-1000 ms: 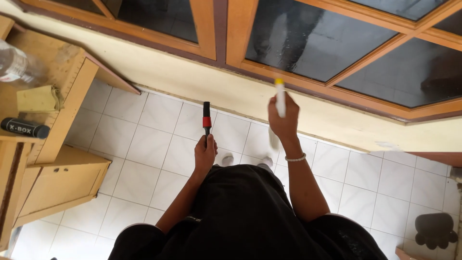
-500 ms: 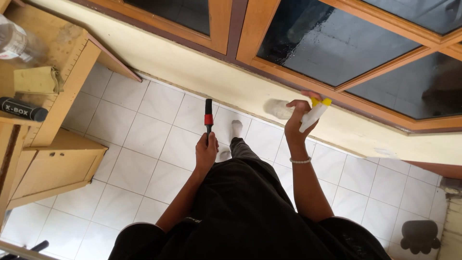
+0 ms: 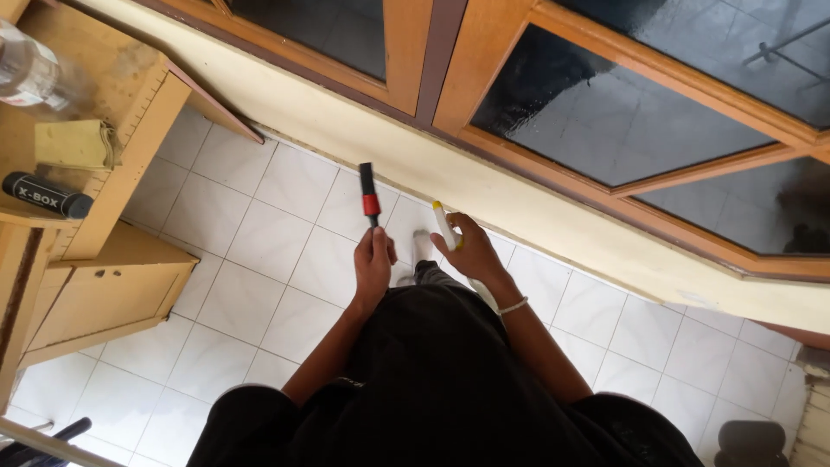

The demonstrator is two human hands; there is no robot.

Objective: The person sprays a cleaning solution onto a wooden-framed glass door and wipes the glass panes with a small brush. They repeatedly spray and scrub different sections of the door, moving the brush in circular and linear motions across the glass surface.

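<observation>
Glossy white square floor tiles (image 3: 285, 216) with thin grey grout lines fill the lower scene, meeting a pale yellow painted wall strip (image 3: 553, 212) that runs from 10 o'clock to 4 o'clock. Above it sit wooden-framed windows (image 3: 450, 60) with dark, wet-looking glass panes; four panes show, split by orange-brown rails.

At the centre, the left hand (image 3: 373, 259) is wrapped in a fist around the lower end of one slim black tool handle with a red band (image 3: 369, 197), which points up toward 12 o'clock. Just beside it at 3 o'clock, the right hand (image 3: 471, 251) is curled around one white plastic spray bottle with a yellow tip (image 3: 444, 227), its nozzle angled toward 11 o'clock; a thin pale beaded bracelet (image 3: 513, 305) circles that wrist. Both hands are held above the floor, in front of the person's black clothing (image 3: 432, 380).

At 9 o'clock stands a light plywood shelf unit (image 3: 130, 147) with rough, dusty boards. On it lie one clear plastic bottle (image 3: 26, 73), one folded yellow cloth (image 3: 73, 143) and one black cylinder (image 3: 45, 195) on its side.
</observation>
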